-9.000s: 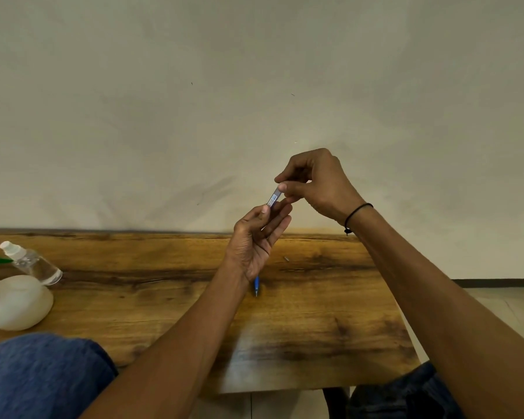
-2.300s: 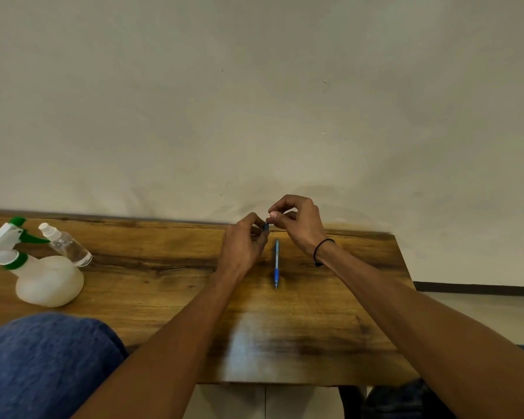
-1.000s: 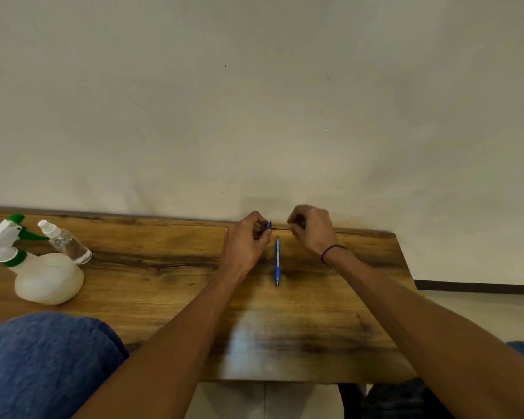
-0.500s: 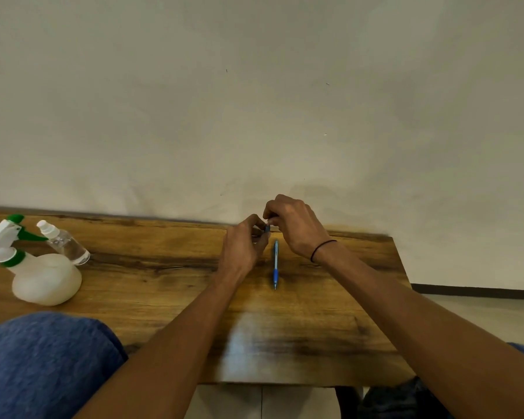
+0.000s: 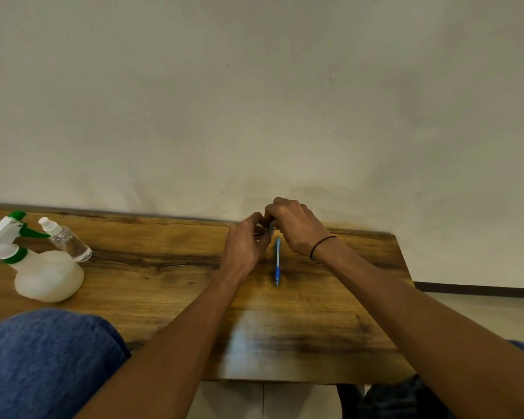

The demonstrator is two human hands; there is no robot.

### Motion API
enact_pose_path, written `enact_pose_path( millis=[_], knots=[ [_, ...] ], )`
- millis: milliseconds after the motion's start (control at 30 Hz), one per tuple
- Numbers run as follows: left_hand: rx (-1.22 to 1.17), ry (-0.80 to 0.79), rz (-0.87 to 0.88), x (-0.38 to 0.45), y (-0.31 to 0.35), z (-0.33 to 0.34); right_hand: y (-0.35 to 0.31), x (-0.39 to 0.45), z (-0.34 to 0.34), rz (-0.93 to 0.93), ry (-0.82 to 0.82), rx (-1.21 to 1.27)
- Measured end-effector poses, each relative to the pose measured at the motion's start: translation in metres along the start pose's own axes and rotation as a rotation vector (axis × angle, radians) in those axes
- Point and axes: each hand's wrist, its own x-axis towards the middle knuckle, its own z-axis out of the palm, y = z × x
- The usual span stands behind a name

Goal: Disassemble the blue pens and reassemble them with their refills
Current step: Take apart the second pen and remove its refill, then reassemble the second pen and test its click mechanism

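A blue pen (image 5: 277,261) lies lengthwise on the wooden table (image 5: 170,276), its tip toward me, just below my two hands. My left hand (image 5: 245,243) and my right hand (image 5: 294,226) meet above the far end of that pen, near the table's back edge. Both have curled fingers pinching a small dark pen part (image 5: 270,227), of which only a sliver shows between the fingertips. What the part is exactly cannot be told. A black band circles my right wrist.
A white spray bottle with green trigger (image 5: 40,267) and a small clear bottle (image 5: 68,241) stand at the table's left. A blue-clad knee (image 5: 43,364) rises at the lower left. A plain wall runs right behind the table; the floor shows at the right.
My right hand drew away to the right a second ago, then came back and now meets my left hand over the small part again. The pen on the table has stayed put.
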Motion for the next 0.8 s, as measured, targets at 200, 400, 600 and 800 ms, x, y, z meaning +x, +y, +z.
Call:
enact_pose_path(
  millis=[200, 400, 600, 800],
  knots=[
    [0.015, -0.022, -0.037, -0.001, 0.003, 0.001, 0.001, 0.008, -0.005, 0.066, -0.060, -0.010],
    [0.037, -0.025, -0.004, -0.003, 0.007, -0.009, 0.003, 0.010, -0.004, 0.169, -0.053, 0.196],
    [-0.027, 0.045, 0.070, 0.013, 0.046, -0.047, 0.002, 0.005, -0.037, 0.233, 0.174, 0.654],
    [-0.045, 0.020, 0.132, 0.028, 0.099, -0.098, -0.007, 0.005, -0.100, 0.215, 0.411, 0.871]
  ],
)
